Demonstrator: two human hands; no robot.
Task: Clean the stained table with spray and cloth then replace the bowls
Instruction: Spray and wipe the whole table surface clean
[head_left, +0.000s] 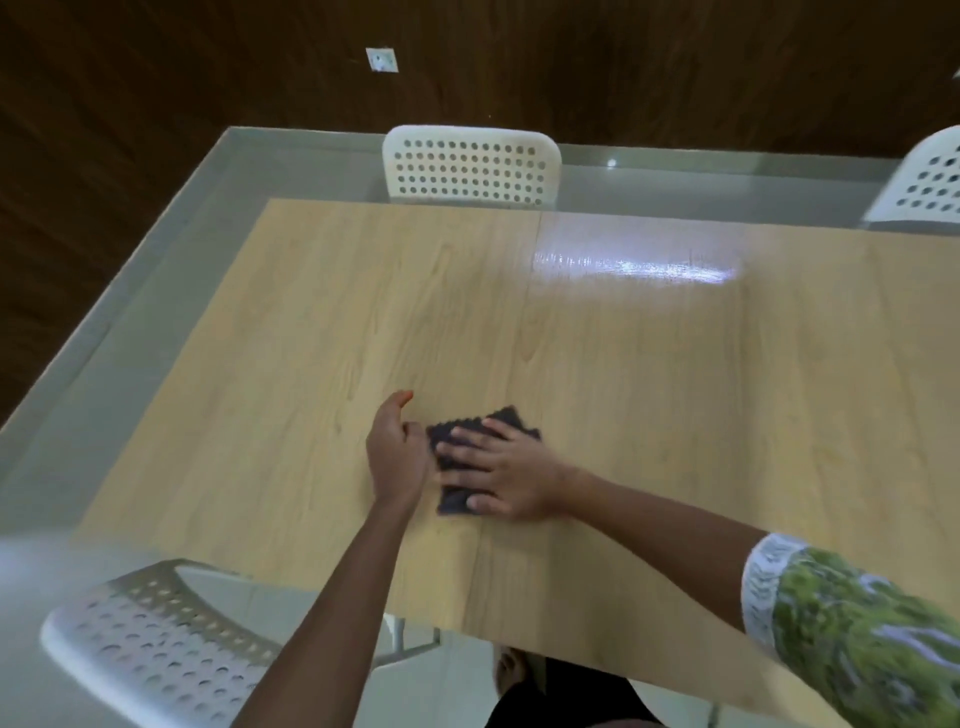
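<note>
1. Head view: the dark cloth (480, 457) lies flat on the light wooden table (675, 389), in the near half of the top and slightly left of the table's centre seam.
2. Right hand (506, 478) rests palm-down on the cloth, fingers straight and spread, pressing the cloth against the table; the thumb lies along the cloth's near edge.
3. Left hand (397, 457) sits at the cloth's left edge, touching it. Its thumb points away from the person, and its fingers are curled toward the cloth. Whether they pinch the edge cannot be told, as the hand hides that contact.
4. Both forearms reach to the cloth from the table's near edge. The right arm carries a green and white patterned sleeve (852, 623) above the elbow.
5. Far of the cloth, to the right, a bright patch of reflected light (634, 265) lies on the table surface.
6. Three white perforated chairs stand around the table: one chair back (470, 166) at the far edge, beyond the cloth; one chair corner (924, 182) at the far right; one chair seat (156, 644) at the near left edge, nearest the left forearm.
7. Pale grey floor (104, 389) surrounds the table; a dark wood-panelled wall (623, 62) with a white socket (382, 60) stands behind the far chair.
8. Image edges are motion-blurred.
</note>
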